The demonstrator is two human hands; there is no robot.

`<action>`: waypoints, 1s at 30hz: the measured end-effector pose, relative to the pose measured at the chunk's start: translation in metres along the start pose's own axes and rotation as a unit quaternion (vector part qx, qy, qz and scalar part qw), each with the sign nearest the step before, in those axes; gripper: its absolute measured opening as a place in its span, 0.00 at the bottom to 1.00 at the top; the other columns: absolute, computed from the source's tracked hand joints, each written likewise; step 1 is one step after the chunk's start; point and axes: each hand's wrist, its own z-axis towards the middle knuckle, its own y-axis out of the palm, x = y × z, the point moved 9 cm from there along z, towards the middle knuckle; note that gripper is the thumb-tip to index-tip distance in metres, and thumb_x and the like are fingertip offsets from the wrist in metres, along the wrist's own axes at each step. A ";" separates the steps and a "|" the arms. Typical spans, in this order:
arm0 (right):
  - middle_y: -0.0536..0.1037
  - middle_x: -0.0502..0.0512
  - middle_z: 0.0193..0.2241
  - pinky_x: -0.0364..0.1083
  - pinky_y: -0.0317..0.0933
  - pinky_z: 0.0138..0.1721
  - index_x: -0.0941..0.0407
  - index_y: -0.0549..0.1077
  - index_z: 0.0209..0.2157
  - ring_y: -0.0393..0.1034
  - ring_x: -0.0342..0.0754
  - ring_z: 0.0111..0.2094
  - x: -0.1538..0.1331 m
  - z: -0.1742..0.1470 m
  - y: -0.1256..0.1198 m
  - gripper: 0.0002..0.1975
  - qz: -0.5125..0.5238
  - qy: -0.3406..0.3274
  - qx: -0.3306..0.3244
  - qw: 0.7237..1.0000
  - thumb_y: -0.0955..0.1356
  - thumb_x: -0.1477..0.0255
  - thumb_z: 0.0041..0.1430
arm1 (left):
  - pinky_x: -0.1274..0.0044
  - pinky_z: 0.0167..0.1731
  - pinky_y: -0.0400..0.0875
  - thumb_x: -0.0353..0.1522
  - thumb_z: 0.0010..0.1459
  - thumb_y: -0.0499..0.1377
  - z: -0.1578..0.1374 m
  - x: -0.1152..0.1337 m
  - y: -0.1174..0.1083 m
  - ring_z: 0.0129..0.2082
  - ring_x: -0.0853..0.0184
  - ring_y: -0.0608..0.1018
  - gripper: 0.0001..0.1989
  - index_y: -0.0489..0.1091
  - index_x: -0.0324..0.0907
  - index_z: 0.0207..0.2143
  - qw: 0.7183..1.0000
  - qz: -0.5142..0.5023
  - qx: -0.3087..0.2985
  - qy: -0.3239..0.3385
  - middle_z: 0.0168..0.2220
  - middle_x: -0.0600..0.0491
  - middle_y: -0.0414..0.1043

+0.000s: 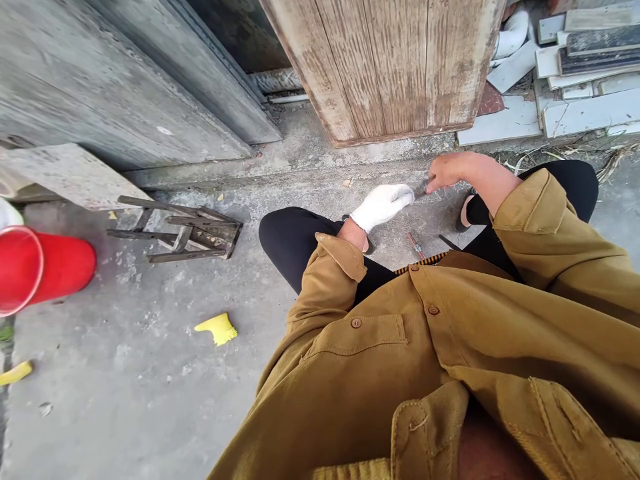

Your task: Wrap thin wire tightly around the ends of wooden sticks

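My left hand (383, 205), in a white knitted glove, has its fingers drawn together at one end of a small grey ridged object (421, 191). At the other end my bare right hand (447, 171) pinches the same object; its kind is too small to make out. On the concrete below my hands lies a screwdriver (415, 245) with a reddish clear handle. A thin dark tool (450, 243) rests to the right of it, partly hidden by my shirt.
Ahead, a weathered wooden panel (380, 73) leans over a low concrete ledge. Stacked tiles (590, 110) and a white pipe (513, 35) stand at the right. To the left are a small wooden stool (185, 230) on its side, a red bucket (67, 263) and a yellow piece (219, 328).
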 end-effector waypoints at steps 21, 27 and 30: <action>0.70 0.52 0.24 0.45 0.60 0.27 0.53 0.67 0.29 0.61 0.44 0.25 -0.041 -0.031 -0.030 0.29 0.468 -0.210 0.101 0.853 0.71 0.41 0.58 | 0.79 0.19 0.57 0.51 0.67 0.61 0.007 -0.026 -0.008 0.18 0.75 0.62 0.21 0.71 0.40 0.37 0.940 -0.316 0.119 -0.052 0.23 0.57 0.66; 0.69 0.53 0.24 0.46 0.60 0.27 0.52 0.69 0.35 0.63 0.47 0.26 -0.028 -0.033 -0.048 0.32 0.470 -0.162 0.167 0.852 0.67 0.35 0.58 | 0.79 0.19 0.57 0.49 0.72 0.53 0.002 -0.031 -0.003 0.18 0.73 0.62 0.21 0.73 0.42 0.44 0.949 -0.277 0.121 -0.086 0.24 0.56 0.67; 0.71 0.55 0.25 0.47 0.62 0.29 0.54 0.72 0.40 0.67 0.50 0.28 -0.011 -0.028 -0.053 0.31 0.431 -0.114 0.222 0.867 0.65 0.38 0.62 | 0.77 0.26 0.65 0.43 0.74 0.52 0.005 -0.024 -0.002 0.22 0.70 0.70 0.19 0.74 0.40 0.41 0.982 -0.156 0.095 -0.050 0.24 0.54 0.69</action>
